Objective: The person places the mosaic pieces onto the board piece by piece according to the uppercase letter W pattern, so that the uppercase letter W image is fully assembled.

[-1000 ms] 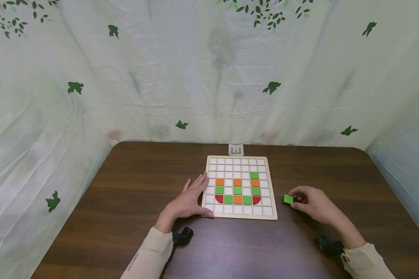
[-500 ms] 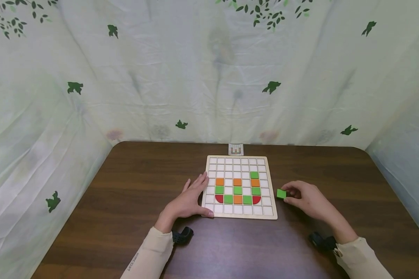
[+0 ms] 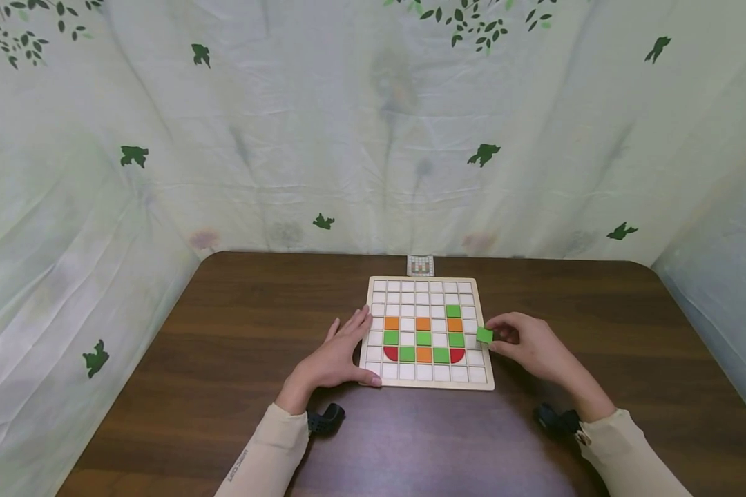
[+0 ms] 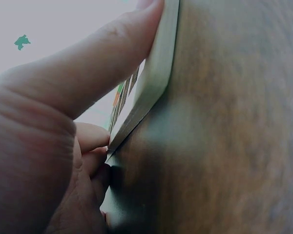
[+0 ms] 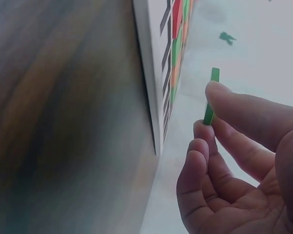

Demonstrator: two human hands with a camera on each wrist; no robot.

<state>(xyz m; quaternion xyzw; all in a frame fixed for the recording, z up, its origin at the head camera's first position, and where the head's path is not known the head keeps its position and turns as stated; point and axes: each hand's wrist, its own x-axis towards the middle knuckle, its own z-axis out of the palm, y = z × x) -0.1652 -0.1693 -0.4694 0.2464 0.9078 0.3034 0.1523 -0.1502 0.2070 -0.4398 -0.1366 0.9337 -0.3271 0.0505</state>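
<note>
My right hand (image 3: 531, 345) pinches a thin green square tile (image 3: 484, 335) between thumb and fingertips, over the right border of a pale board (image 3: 489, 382). In the right wrist view the tile (image 5: 215, 75) shows edge-on, held above the board's level. My left hand (image 3: 336, 352) rests along the board's left side, thumb on the near left corner and fingers spread toward the far end. The left wrist view has the thumb (image 4: 93, 63) lying on the board's edge. White grid squares fill the board, with orange, green and red pieces set in some of them.
A small printed card (image 3: 420, 266) lies behind the board at the far edge of the dark wooden table (image 3: 273, 304). A pale curtain (image 3: 348, 138) with leaf prints hangs around the back and sides.
My right hand has moved left and slightly away from me, carrying the green tile from beside the board to over its right border. The left hand and the board have stayed put.
</note>
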